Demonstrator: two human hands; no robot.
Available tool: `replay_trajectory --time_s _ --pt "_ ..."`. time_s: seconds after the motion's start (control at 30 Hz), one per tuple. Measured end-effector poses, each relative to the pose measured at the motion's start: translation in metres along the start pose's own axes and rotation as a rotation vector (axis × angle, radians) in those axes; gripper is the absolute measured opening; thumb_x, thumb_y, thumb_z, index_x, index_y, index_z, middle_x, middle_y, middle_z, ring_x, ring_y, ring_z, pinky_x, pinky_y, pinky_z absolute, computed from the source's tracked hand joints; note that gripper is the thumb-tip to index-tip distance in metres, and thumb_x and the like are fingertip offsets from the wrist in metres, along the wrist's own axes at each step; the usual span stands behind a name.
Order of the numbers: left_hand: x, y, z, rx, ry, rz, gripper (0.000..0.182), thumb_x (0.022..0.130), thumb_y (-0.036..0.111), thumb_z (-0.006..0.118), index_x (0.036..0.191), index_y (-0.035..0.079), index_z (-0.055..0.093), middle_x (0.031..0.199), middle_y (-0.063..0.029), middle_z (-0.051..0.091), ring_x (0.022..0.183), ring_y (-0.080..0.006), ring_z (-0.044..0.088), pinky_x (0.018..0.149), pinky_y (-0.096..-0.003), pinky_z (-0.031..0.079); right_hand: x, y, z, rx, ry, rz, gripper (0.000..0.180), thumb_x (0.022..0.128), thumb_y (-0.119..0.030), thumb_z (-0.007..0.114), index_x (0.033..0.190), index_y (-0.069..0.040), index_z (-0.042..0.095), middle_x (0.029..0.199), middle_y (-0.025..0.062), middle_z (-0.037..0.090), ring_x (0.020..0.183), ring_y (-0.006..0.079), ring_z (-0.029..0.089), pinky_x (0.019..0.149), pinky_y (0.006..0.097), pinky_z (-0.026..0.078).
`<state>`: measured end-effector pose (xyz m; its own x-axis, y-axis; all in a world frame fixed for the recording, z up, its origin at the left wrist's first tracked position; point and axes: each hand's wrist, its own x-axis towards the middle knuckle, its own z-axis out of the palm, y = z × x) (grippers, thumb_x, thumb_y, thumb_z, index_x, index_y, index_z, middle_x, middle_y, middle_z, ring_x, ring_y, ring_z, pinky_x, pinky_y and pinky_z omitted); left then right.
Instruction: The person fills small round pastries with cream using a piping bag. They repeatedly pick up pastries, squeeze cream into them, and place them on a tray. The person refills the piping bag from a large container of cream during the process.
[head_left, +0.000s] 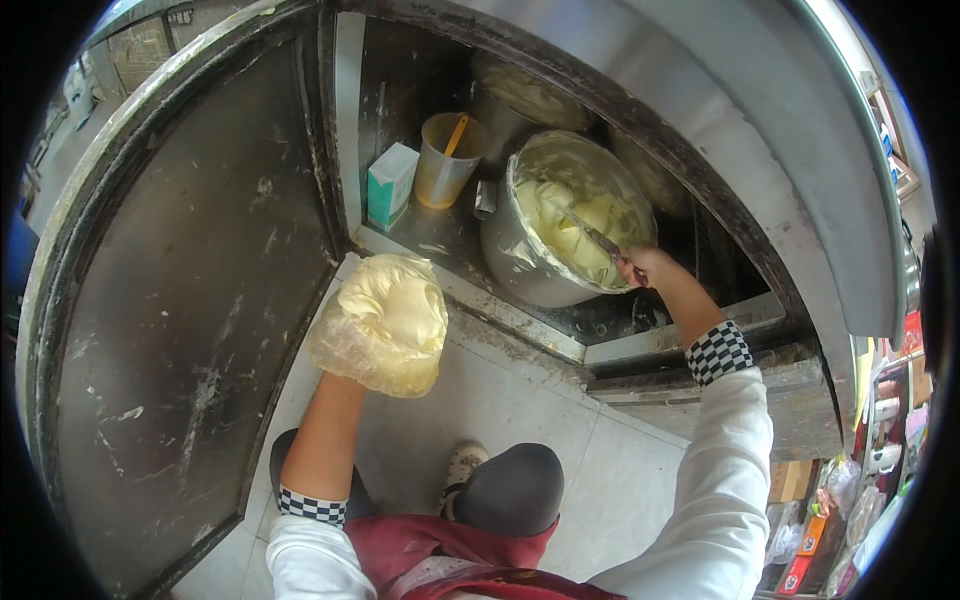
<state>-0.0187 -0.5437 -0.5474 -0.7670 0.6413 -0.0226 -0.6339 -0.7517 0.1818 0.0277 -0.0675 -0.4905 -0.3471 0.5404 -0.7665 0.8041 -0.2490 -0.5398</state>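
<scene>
My left hand (346, 381) is mostly hidden beneath a clear plastic bag (405, 375) folded open over it, and pale yellow cream (411, 304) fills the bag's mouth. My right hand (646, 264) grips the handle of a spatula (600, 238), whose blade lies in the pale cream (551, 214) inside a large metal pot (517, 259). Cream is smeared along the pot's rim and outer wall. The pot stands on the floor of a low cabinet, to the right of the bag.
Left of the pot stand a plastic measuring cup (436, 176) with an orange-handled utensil (456, 136) and a green-and-white carton (391, 187). Another cream-filled container (525, 94) is behind. The cabinet's door (187, 300) hangs open at left. Shelves with packages line the far right.
</scene>
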Motion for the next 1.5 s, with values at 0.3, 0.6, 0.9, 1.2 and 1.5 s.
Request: replay_trajectory --time_s 0.3,0.6,0.9,1.2,1.5 --pt "-0.005 -0.002 0.003 -0.002 0.000 -0.004 0.036 0.090 0.025 0.052 0.119 0.004 0.050 0.114 -0.0116 0.057 0.100 -0.0242 0.057 0.087 -0.0376 0.049 -0.027 0.013 0.027 0.118 -0.014 -0.162 0.025 0.099 -0.028 0.038 0.089 -0.006 0.045 0.063 0.0032 0.050 0.037 0.0068 0.033 0.032 0.0221 0.026" --pt "0.005 -0.017 0.010 -0.012 -0.027 -0.061 0.037 0.090 0.024 0.054 0.121 0.004 0.049 0.114 -0.0108 0.057 0.101 -0.0231 0.057 0.088 -0.0367 0.049 -0.079 0.057 0.005 0.003 0.023 -0.425 0.034 0.098 -0.031 0.039 0.082 -0.004 0.053 0.060 0.0023 0.050 0.042 0.0096 0.040 0.040 0.0239 0.032" --pt "0.025 -0.029 0.023 -0.034 -0.056 -0.103 0.038 0.089 0.023 0.055 0.122 0.005 0.048 0.115 -0.0100 0.056 0.103 -0.0220 0.056 0.088 -0.0357 0.049 -0.188 0.184 -0.003 -0.229 0.114 -0.743 0.033 0.097 -0.032 0.044 0.083 -0.005 0.057 0.058 -0.0006 0.049 0.046 0.0067 0.042 0.042 0.0229 0.032" --pt "0.036 -0.036 0.041 0.277 -0.099 0.028 0.041 0.089 0.021 0.057 0.124 0.005 0.047 0.117 -0.0091 0.056 0.103 -0.0201 0.056 0.089 -0.0337 0.048 -0.259 0.240 0.056 -0.352 0.144 -0.937 0.038 0.095 -0.035 0.048 0.111 -0.001 0.057 0.076 0.0013 0.052 0.060 0.0066 0.043 0.055 0.0209 0.037" --pt "0.018 -0.006 0.050 1.612 -0.195 0.750 0.048 0.087 0.015 0.060 0.129 0.002 0.041 0.120 -0.0098 0.053 0.108 -0.0195 0.052 0.092 -0.0296 0.045 -0.277 0.236 0.097 -0.590 0.299 -1.228 0.033 0.087 -0.007 0.054 0.120 0.000 0.054 0.084 0.0098 0.055 0.070 0.0214 0.050 0.066 0.0283 0.043"
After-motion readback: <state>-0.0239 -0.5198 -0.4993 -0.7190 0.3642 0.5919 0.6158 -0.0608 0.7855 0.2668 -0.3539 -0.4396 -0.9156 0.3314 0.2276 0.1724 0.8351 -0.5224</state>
